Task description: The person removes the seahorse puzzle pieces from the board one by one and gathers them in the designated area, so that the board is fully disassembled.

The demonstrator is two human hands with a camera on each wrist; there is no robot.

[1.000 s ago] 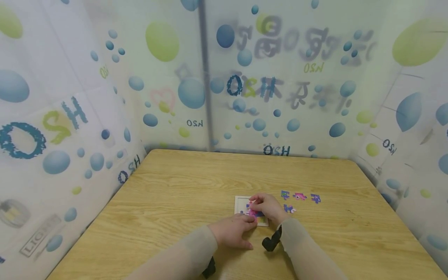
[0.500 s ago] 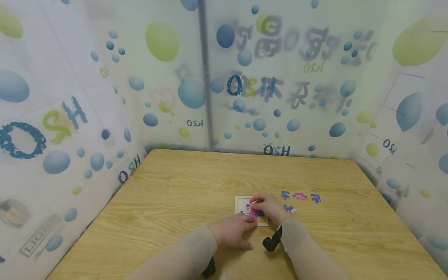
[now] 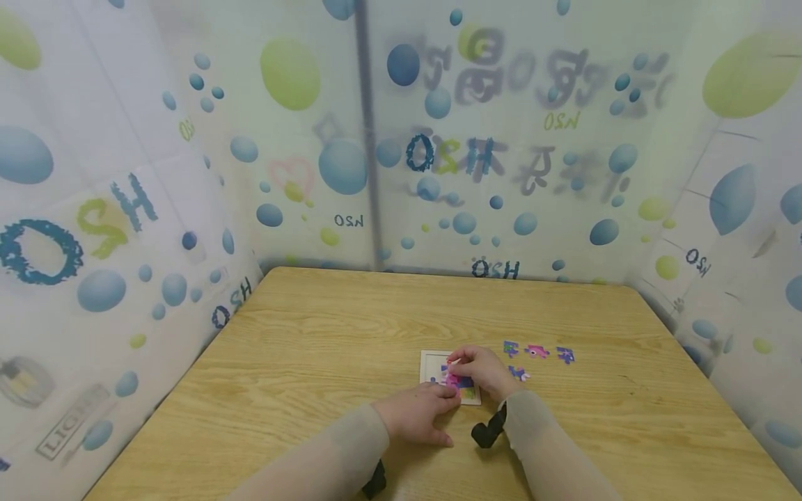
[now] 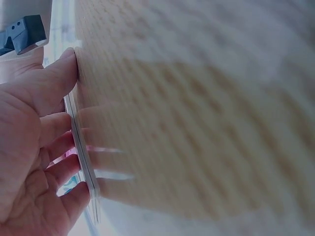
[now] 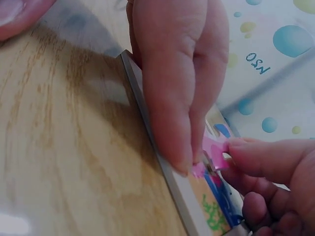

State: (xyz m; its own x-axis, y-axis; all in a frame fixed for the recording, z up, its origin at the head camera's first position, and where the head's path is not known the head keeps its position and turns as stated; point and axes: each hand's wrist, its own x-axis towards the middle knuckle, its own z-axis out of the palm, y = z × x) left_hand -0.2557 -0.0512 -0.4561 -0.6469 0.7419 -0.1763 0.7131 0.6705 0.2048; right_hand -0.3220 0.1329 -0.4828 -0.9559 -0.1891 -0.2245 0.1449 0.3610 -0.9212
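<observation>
A shallow puzzle tray [image 3: 426, 363] with a pale rim lies on the table under both hands. My left hand [image 3: 418, 414] rests its fingertips on the tray's near side and the pieces there, thumb out on the table. In the right wrist view my right hand [image 5: 275, 177] pinches a pink puzzle piece [image 5: 216, 151] between thumb and finger, just above the tray and close to the left fingertips. Blue, orange and green printed pieces [image 5: 212, 209] show beneath it. Fingers hide much of the tray, so whether the pinched piece touches its neighbours is unclear.
To the right of the tray lie several loose puzzle pieces, among them a pink one [image 3: 537, 351], a purple one [image 3: 565, 355] and a blue one [image 3: 517, 374]. The wooden table [image 3: 313, 334] is bounded by a patterned curtain [image 3: 301, 160] behind and at both sides.
Almost nothing differs. The right wrist has turned very slightly while both hands stay at the tray; the loose pieces have not moved.
</observation>
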